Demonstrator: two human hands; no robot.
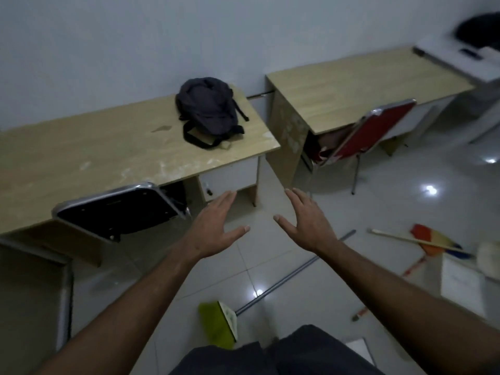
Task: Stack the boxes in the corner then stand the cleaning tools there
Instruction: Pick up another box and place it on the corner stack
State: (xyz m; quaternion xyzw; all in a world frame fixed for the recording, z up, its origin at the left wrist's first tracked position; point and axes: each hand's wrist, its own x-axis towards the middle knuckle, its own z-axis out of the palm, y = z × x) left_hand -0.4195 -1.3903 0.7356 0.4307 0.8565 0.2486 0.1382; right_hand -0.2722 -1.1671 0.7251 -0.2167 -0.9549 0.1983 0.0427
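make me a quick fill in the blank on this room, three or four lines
1. The dark backpack lies on a ____.
2. The green broom lies flat on the ____.
3. Both the left hand and the right hand are open and hold ____.
4. The chair tucked under the far desk has a ____ back.

Missing words: desk; floor; nothing; red

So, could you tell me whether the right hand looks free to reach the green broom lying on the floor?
Probably yes: the right hand is open and empty, and nothing lies between it and the green broom on the tiles below.
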